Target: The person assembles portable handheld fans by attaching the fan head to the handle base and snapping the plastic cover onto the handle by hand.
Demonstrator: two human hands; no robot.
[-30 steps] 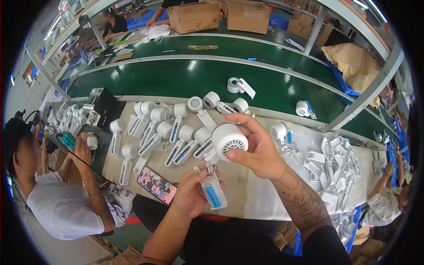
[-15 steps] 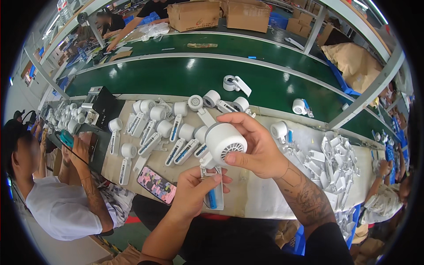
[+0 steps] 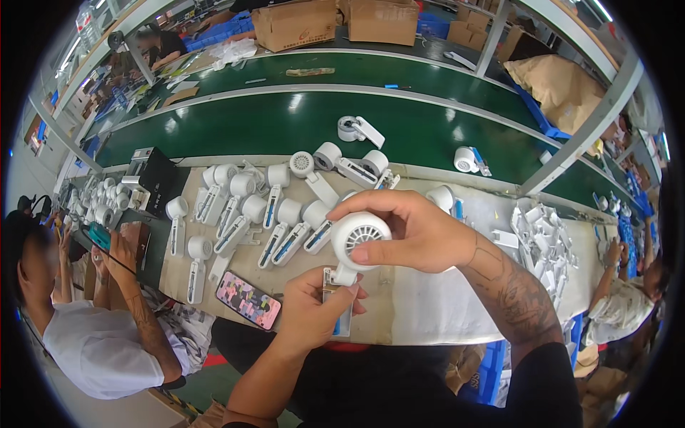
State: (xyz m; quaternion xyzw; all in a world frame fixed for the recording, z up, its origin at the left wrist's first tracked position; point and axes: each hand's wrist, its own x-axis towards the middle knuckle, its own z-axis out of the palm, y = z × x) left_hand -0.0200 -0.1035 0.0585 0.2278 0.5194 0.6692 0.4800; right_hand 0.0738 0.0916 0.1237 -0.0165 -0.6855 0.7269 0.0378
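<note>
A white handheld fan [image 3: 359, 235] is held between my two hands above the near edge of the bench. My right hand [image 3: 421, 232] wraps its round head, thumb on the front near the slotted grille. My left hand [image 3: 314, 307] pinches the handle just below the head. That handle is open, and a bit of a blue battery shows under my fingers. Left of my hands lie several similar white fans [image 3: 285, 235], many with uncovered handles and blue parts inside. A phone [image 3: 249, 300] with a lit screen lies beside my left forearm.
White plastic handle covers [image 3: 539, 246] are heaped on the right. Past the bench runs a green conveyor [image 3: 235, 132] carrying two fans, with a metal frame post [image 3: 592, 125] at its right. A person [image 3: 100, 335] works at my left, holding a teal tool. Cardboard boxes [image 3: 294, 27] stand behind.
My right hand has tilted the fan head and drawn it slightly left, so its grille faces me more. The left hand keeps its hold on the handle. The whole view has shifted slightly.
</note>
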